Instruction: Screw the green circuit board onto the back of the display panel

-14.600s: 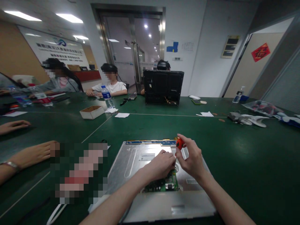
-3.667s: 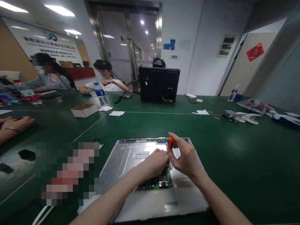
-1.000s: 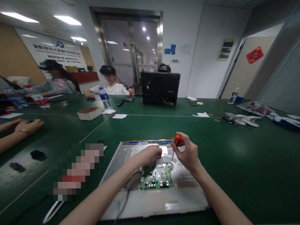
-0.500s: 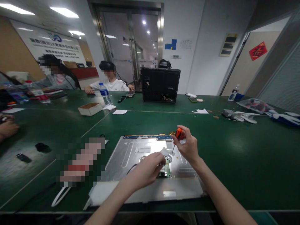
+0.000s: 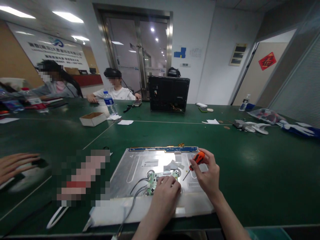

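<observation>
My right hand (image 5: 210, 175) is closed around the orange and black handle of a screwdriver (image 5: 198, 157). Its thin shaft slants down to the left, with the tip just over a silver metal panel (image 5: 136, 166). My left hand (image 5: 167, 190) lies with bent fingers on a green circuit board (image 5: 153, 183) near the panel's middle, covering part of it. The fingertips appear to grip the board's right part. Dark cables (image 5: 136, 195) run from the board's left side toward the near edge. Small pieces of silvery tape (image 5: 175, 164) lie just behind the board.
A blurred pinkish item (image 5: 83, 173) with a white strap lies left of the panel. Another person's hand (image 5: 18, 165) rests farther left. Beyond are a white open box (image 5: 93, 119), a water bottle (image 5: 110, 102), a black monitor casing (image 5: 169, 94), and white gloves (image 5: 253, 126) at right.
My left hand has shifted nearer and turned, uncovering more of the circuit board and cables. My right hand has moved nearer with the screwdriver, which leans more. The other person's hand has reached in further.
</observation>
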The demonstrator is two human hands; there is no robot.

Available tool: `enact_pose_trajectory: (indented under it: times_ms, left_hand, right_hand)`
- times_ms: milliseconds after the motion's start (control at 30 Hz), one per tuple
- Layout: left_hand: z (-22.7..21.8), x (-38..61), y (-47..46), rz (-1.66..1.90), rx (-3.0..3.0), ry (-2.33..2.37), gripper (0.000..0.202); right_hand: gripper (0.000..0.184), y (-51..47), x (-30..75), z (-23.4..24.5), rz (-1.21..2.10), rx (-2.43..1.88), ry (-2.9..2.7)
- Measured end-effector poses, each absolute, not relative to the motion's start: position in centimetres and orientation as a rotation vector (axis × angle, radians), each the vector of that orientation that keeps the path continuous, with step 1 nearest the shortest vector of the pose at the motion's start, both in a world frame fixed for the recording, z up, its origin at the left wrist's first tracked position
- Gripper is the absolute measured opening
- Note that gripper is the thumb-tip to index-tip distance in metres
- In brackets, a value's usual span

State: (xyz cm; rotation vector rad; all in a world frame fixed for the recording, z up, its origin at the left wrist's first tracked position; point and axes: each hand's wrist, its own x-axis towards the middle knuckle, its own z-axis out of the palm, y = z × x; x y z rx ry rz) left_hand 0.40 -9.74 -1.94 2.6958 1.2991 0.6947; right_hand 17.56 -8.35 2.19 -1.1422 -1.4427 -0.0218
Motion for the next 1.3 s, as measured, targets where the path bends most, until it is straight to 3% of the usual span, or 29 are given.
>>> enact_pose_trajectory:
  times_ms: [733,1300]
  left_hand:
    - [-1.7,0.3,-10.6,0.830,2.561,1.273,0.015]
    - [-1.9,0.2,-10.5,0.894,2.508,1.271,0.013]
  right_hand:
    - [0.036,-9.1,16.9,1.1,0.124,-1.109,-1.335]
    - [0.035,-9.4,16.9,1.1,0.054,-1.048,-1.360]
